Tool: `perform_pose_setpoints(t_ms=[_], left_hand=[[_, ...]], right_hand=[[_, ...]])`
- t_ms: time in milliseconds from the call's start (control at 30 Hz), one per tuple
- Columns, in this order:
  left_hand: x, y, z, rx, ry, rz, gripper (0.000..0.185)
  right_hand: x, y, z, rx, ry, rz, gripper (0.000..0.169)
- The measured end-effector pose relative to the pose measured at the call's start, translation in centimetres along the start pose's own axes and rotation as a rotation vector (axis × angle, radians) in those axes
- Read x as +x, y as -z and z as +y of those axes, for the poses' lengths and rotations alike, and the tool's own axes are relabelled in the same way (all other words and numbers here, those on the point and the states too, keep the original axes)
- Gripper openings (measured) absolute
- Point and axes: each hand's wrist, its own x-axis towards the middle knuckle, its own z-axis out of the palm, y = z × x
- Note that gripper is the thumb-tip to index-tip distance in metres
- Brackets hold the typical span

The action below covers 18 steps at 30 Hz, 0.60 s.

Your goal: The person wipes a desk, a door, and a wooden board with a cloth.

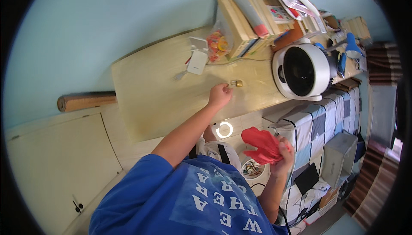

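Observation:
A brass padlock [237,83] lies on the pale tabletop [154,83], its shackle pointing towards my left hand [221,94]. The fingers of that hand are curled just beside the shackle. Whether they touch it I cannot make out. My right hand [283,154] is held off the table, above the floor, gripping a crumpled red cloth [262,145] that hangs out to the left of the fingers. White stands with a folding top, a phone holder by its look [198,59], rest beyond my left hand, with a pale fork-like object [180,75] beside it.
A white fan [301,69] stands at the right of the table. Behind are a bag of wrapped sweets [218,45], a row of books [248,25] and a blue desk lamp [353,46]. A bin [252,169] and a checked bed [302,154] are below right.

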Motion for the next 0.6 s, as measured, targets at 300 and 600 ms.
perform_pose_setpoints(t_ms=[300, 600], left_hand=[[-13.3, 20.6, -7.8, 0.389, 0.310, 0.386, 0.049], [-25.1, 34.0, -18.4, 0.246, 0.140, 0.971, 0.035]], right_hand=[[0.7, -9.7, -2.8, 0.267, 0.155, -0.165, 0.029], [0.1, -16.2, 4.9, -0.220, 0.516, 0.224, 0.015]])
